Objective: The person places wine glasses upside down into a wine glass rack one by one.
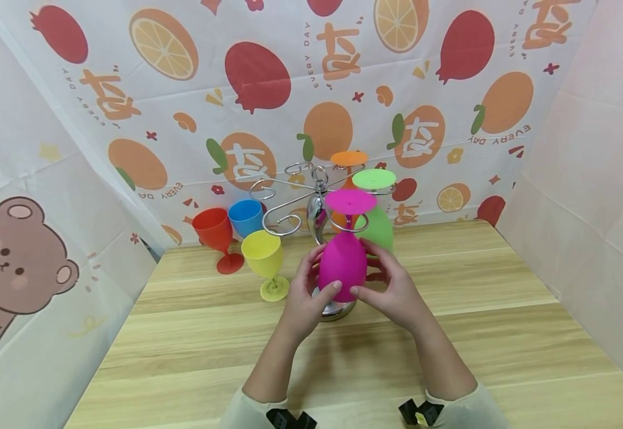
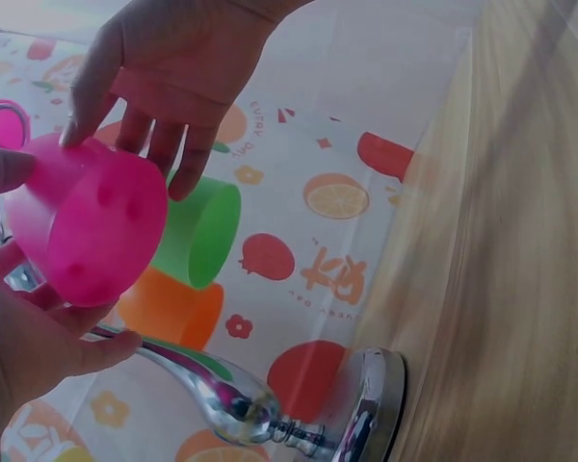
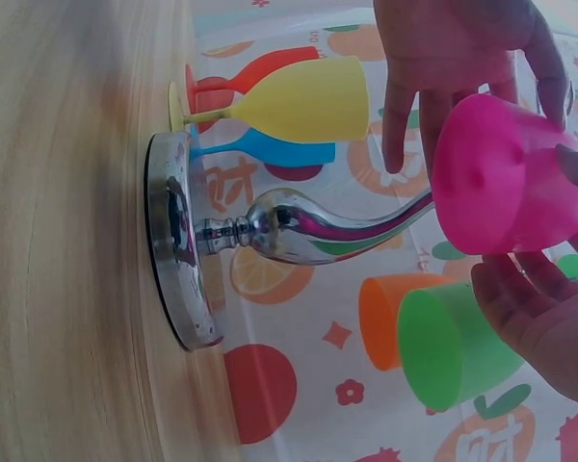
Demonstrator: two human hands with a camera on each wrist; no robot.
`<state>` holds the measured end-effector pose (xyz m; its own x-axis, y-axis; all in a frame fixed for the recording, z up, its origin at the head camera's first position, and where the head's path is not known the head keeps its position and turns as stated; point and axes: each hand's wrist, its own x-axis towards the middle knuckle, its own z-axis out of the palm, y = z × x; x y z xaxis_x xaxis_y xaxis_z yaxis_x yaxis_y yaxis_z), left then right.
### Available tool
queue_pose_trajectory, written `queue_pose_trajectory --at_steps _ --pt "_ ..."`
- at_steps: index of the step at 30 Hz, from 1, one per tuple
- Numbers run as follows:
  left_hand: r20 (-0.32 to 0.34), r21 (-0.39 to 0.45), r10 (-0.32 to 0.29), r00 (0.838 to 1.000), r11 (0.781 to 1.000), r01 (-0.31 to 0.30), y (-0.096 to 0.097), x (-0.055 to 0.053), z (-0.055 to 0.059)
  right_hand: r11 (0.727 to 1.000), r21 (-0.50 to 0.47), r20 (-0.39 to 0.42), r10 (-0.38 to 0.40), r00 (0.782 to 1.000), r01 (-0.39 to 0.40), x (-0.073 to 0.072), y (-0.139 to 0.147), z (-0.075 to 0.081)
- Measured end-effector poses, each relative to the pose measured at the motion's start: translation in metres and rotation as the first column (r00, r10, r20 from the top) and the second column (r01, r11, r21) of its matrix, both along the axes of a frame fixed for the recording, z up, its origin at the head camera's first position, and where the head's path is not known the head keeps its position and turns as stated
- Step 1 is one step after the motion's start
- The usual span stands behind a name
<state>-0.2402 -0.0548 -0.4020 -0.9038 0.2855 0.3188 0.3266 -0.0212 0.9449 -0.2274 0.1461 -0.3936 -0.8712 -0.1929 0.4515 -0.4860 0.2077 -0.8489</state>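
Note:
A pink plastic goblet [image 1: 343,268] hangs upside down, its foot above a curled arm of the silver wire rack [image 1: 319,189]. From its left side my left hand [image 1: 301,307] holds the bowl, with the thumb at the front. Opposite, my right hand [image 1: 398,293] steadies the same bowl, its thumb close to the left one and its fingers around the far side. The goblet's open mouth [image 3: 477,178] faces the table. Just behind it, a green goblet [image 1: 374,179] and an orange goblet [image 1: 349,158] hang inverted from the rack too.
Left of the rack stand three upright goblets: yellow [image 1: 263,255], red [image 1: 213,229] and blue [image 1: 246,218]. The rack's round chrome base [image 3: 181,241] rests on the wooden table [image 1: 193,357]. A fruit-printed cloth [image 1: 284,36] hangs behind, with pale cloths at both sides.

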Motion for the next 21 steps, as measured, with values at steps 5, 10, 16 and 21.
queue_pose_trajectory --at_steps 5,10,16,21 --pt "-0.025 -0.015 0.021 0.999 1.000 -0.022 0.0005 -0.0014 -0.0020 1.000 0.001 0.015 -0.001 1.000 0.001 0.0000 -0.0004 -0.0005" --pt "-0.043 -0.040 0.037 0.998 0.998 -0.039 0.0011 -0.0027 -0.0041 1.000 0.006 0.026 -0.003 1.000 0.002 -0.0014 -0.0004 -0.0018" --pt "-0.023 -0.051 0.037 0.999 0.998 -0.038 0.0017 -0.0047 -0.0057 1.000 0.021 0.044 0.000 0.999 0.000 -0.0034 0.0000 -0.0036" --pt "-0.003 -0.056 0.034 0.999 0.998 -0.034 0.0019 -0.0051 -0.0053 0.999 0.037 0.064 -0.006 0.998 0.003 -0.0040 -0.0005 -0.0031"
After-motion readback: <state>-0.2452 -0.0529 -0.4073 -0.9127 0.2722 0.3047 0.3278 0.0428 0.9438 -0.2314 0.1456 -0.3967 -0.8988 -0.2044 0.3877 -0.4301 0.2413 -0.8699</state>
